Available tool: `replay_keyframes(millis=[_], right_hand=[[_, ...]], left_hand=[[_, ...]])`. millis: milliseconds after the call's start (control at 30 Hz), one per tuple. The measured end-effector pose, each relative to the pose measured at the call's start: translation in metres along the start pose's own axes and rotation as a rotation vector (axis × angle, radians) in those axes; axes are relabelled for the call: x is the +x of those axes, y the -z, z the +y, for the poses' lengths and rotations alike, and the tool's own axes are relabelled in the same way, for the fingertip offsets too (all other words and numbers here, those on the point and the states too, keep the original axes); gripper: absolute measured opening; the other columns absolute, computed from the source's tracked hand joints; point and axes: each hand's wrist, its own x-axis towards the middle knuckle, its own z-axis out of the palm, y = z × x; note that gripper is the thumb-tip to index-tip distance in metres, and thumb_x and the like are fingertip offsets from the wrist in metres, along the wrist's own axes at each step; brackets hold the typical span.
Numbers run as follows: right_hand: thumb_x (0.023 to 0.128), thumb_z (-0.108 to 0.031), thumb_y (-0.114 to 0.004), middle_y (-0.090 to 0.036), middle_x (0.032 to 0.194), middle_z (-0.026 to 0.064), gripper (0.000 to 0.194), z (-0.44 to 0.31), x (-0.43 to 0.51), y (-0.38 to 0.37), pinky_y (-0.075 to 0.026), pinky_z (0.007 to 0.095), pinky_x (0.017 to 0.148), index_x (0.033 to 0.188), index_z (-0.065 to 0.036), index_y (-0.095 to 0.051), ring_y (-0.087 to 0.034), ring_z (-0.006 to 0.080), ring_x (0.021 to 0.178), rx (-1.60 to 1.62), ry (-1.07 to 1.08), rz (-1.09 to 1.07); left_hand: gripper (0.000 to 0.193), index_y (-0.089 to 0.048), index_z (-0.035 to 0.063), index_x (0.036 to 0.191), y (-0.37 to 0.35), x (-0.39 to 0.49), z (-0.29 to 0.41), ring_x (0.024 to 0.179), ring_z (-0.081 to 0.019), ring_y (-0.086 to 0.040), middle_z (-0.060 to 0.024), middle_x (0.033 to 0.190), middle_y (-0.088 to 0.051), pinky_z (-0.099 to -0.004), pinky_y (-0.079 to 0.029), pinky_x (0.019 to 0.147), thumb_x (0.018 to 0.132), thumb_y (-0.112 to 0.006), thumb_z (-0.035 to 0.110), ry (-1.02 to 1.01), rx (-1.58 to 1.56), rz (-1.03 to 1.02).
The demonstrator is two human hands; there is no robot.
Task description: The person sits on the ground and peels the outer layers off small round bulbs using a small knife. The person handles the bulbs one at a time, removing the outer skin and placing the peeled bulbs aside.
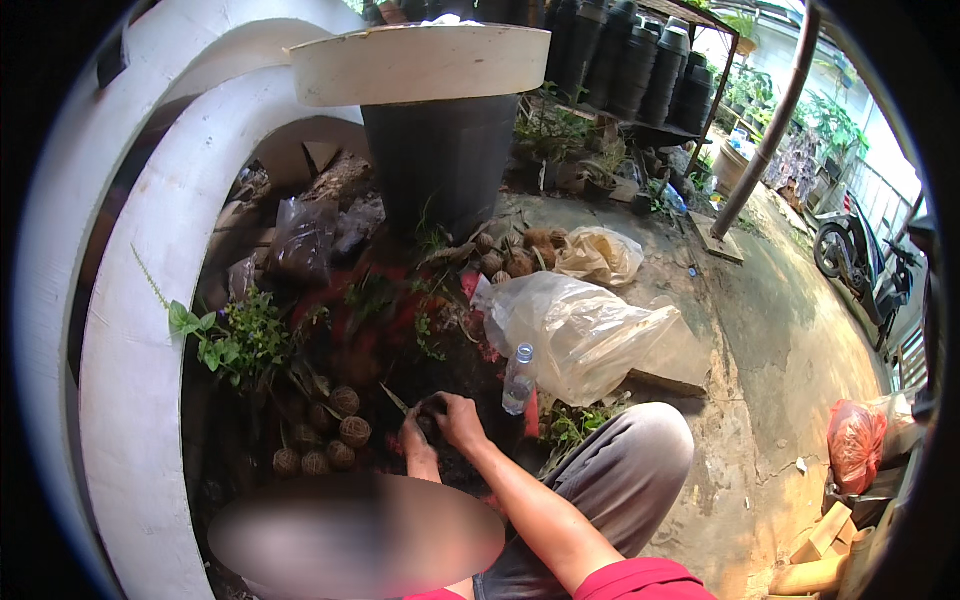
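Observation:
My left hand and my right hand meet around a dark ball of soil, from which a pointed green leaf sticks up to the left. Left of my hands lie several twine-wrapped balls, some with leaves. Beneath my hands is dark soil over a red sheet. A clear plastic bottle stands to the right, beside a large clear plastic bag. The soil ball is partly hidden by my fingers.
Leafy plants grow at the left, by a curved white panel. A large dark pot stands ahead, with more wrapped balls near its base. Stacked black pots fill a rack. Right are a post, a motorbike and a red bag.

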Motion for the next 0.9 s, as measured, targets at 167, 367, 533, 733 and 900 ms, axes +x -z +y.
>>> replay_keyframes(millis=[167, 367, 533, 733, 900], right_hand=[[0.072, -0.004, -0.057, -0.063, 0.089, 0.0209, 0.022, 0.016, 0.001, -0.004, -0.050, 0.0418, 0.075, 0.091, -0.001, -0.066, -0.062, 0.0379, 0.085, -0.116, 0.125, 0.030], [0.074, -0.008, -0.059, -0.065, 0.091, 0.0199, 0.021, 0.020, 0.002, 0.003, -0.050, 0.0385, 0.077, 0.092, -0.003, -0.068, -0.063, 0.0348, 0.089, 0.006, 0.011, -0.029], [0.080, -0.012, -0.060, -0.068, 0.092, 0.0154, 0.019, 0.026, -0.001, 0.007, -0.050, 0.0335, 0.078, 0.094, -0.005, -0.070, -0.066, 0.0249, 0.089, 0.147, -0.247, 0.053], [0.086, -0.022, -0.059, -0.068, 0.083, 0.0093, 0.025, 0.069, 0.011, -0.006, -0.047, 0.0293, 0.072, 0.095, -0.001, -0.068, -0.062, 0.0152, 0.078, 0.562, -0.525, 0.219], [0.087, -0.032, -0.062, -0.061, 0.073, 0.0037, 0.031, 0.087, 0.012, -0.010, -0.042, 0.0267, 0.060, 0.082, -0.002, -0.066, -0.053, 0.0102, 0.066, 0.487, -0.626, 0.160]], left_hand=[[0.021, -0.064, 0.0112, 0.091, 0.000, -0.009, 0.008, 0.084, -0.0173, -0.062, -0.0020, 0.089, -0.066, -0.0327, -0.049, 0.075, 0.091, -0.053, 0.030, 0.154, 0.102, -0.129], [0.015, -0.063, 0.0073, 0.090, 0.012, -0.001, 0.004, 0.081, -0.0202, -0.063, -0.0069, 0.088, -0.065, -0.0326, -0.053, 0.072, 0.085, -0.059, 0.021, 0.143, 0.003, -0.146], [0.014, -0.064, 0.0096, 0.087, 0.021, 0.005, -0.009, 0.078, -0.0213, -0.063, -0.0060, 0.085, -0.066, -0.0323, -0.053, 0.069, 0.078, -0.057, 0.019, 0.118, -0.096, -0.007], [0.012, -0.062, 0.0108, 0.082, 0.004, -0.013, -0.006, 0.074, -0.0233, -0.063, -0.0057, 0.083, -0.066, -0.0371, -0.053, 0.067, 0.075, -0.064, 0.020, 0.254, -0.011, -0.096], [0.015, -0.063, 0.0106, 0.088, -0.008, -0.019, -0.009, 0.080, -0.0225, -0.063, -0.0056, 0.086, -0.066, -0.0361, -0.052, 0.073, 0.080, -0.064, 0.023, 0.259, -0.030, -0.132]])
